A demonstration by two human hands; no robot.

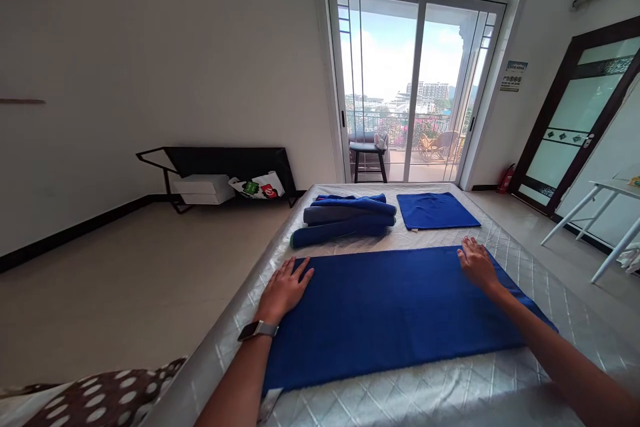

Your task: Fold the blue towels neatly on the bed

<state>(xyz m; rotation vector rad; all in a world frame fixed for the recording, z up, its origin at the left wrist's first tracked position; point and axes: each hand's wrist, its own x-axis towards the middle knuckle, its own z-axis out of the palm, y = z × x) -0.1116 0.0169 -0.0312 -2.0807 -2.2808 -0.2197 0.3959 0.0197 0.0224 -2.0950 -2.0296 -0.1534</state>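
Observation:
A blue rectangular cloth (385, 320) is spread flat on the silvery quilted mattress (350, 387). My left hand (287, 285) lies at its far left corner, fingers stretched and apart, a watch (257, 330) on that wrist. At the far right part of the cloth is my right hand (477, 263), fingers extended and palm down. Neither hand grips anything. Beyond the cloth, a pile of rolled blue cloths (345, 223) sits on the left, and a smaller folded blue cloth (437, 211) lies flat on the right.
A black rack (225, 161) with white boxes (203, 188) stands by the left wall. Sliding glass doors (415, 87) are straight ahead. A fire extinguisher (506, 179) and a white table (613, 188) are on the right. Brown dotted fabric (107, 395) lies at lower left.

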